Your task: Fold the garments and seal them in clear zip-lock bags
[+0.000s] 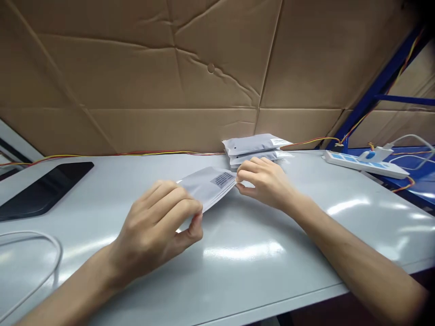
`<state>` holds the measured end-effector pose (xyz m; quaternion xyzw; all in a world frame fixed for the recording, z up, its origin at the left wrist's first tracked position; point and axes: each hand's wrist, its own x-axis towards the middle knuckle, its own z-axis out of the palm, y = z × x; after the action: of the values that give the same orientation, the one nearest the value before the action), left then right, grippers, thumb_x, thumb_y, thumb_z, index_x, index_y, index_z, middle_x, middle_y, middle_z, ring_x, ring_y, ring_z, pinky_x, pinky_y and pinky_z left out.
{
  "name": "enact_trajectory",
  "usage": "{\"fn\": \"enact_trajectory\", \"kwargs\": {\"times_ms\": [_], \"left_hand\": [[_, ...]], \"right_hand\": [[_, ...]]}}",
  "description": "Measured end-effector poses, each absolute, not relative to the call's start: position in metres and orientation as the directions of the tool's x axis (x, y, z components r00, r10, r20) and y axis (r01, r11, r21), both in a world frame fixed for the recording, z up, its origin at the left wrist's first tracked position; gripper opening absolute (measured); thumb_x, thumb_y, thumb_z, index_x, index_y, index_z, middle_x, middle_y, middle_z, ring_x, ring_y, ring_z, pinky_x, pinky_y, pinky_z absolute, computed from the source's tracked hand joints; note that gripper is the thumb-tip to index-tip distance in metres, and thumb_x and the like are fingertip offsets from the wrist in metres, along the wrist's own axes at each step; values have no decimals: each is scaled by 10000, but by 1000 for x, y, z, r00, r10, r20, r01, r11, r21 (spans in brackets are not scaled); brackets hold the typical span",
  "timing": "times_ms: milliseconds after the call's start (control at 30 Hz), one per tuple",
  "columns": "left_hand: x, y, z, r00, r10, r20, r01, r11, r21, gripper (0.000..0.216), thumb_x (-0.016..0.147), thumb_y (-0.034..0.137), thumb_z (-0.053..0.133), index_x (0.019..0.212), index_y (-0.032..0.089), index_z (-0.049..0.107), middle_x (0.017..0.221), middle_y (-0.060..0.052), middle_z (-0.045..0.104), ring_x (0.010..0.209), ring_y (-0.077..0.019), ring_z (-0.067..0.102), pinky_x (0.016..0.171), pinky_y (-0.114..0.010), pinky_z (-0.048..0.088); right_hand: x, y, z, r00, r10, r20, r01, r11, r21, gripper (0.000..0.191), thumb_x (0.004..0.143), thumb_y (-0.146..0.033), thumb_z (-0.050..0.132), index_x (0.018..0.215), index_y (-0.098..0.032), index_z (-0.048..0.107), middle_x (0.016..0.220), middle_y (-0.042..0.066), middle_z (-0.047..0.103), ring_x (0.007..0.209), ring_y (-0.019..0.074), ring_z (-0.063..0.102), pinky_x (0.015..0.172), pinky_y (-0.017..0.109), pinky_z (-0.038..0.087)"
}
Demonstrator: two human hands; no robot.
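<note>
The left hand (156, 222) is pinching the packet's (207, 188) near edge, its fingers curled narrow against the thumb, while the right hand (268, 183) is holding the far corner between closed fingers. The packet is being held over the desk (272, 258) between both hands, its long edge slanting up toward the right hand, its printed label facing up. The risk is in the slick film – a light corner pinch could let it slide free and drop. Farther off, a stack of packets (256, 149) is lying near the cardboard (170, 77), with a power strip (365, 164) off to the right.
</note>
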<state>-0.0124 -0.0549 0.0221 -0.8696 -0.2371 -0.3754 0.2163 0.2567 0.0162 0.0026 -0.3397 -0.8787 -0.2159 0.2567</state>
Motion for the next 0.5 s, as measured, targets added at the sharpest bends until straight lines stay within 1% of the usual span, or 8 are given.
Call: {"fn": "enact_trajectory", "kwargs": {"times_ms": [133,267,367,433,500], "left_hand": [[-14,-57,25,579,201,790,568,-794,-214,314,763,-7,649,881,245,505,685,15,565,652,-192,533,615,-367,474],[-12,-60,22,575,202,793,558,-805,-200,314,750,-14,648,883,240,520,692,11,568,667,-191,532,642,-366,479],[-10,-61,21,601,273,751,503,-860,-89,250,779,18,615,882,228,525,731,-5,599,722,-194,549,681,-363,489],[-9,-61,23,658,347,668,454,-891,15,148,831,82,574,886,220,568,817,-35,653,796,-207,582,723,-368,505],[-10,-58,24,727,409,551,438,-895,86,118,890,153,538,901,221,634,944,-62,702,923,-233,615,790,-378,524]], "right_hand": [[272,30,-2,-561,597,573,797,576,181,142,906,-223,618,779,-226,679,822,19,693,760,177,549,663,314,317],[276,35,-5,-484,691,537,859,494,138,107,887,-211,629,818,-230,708,815,18,709,722,170,567,632,306,285],[272,35,-8,-467,725,506,873,471,131,143,907,-186,598,841,-223,719,813,29,716,714,171,590,615,301,282],[269,34,-10,-483,738,471,865,487,122,141,921,-185,594,881,-221,725,857,36,721,732,171,608,603,298,283],[267,33,-12,-518,739,431,843,527,108,123,938,-207,606,931,-219,728,898,43,723,765,176,629,606,294,302]]}}
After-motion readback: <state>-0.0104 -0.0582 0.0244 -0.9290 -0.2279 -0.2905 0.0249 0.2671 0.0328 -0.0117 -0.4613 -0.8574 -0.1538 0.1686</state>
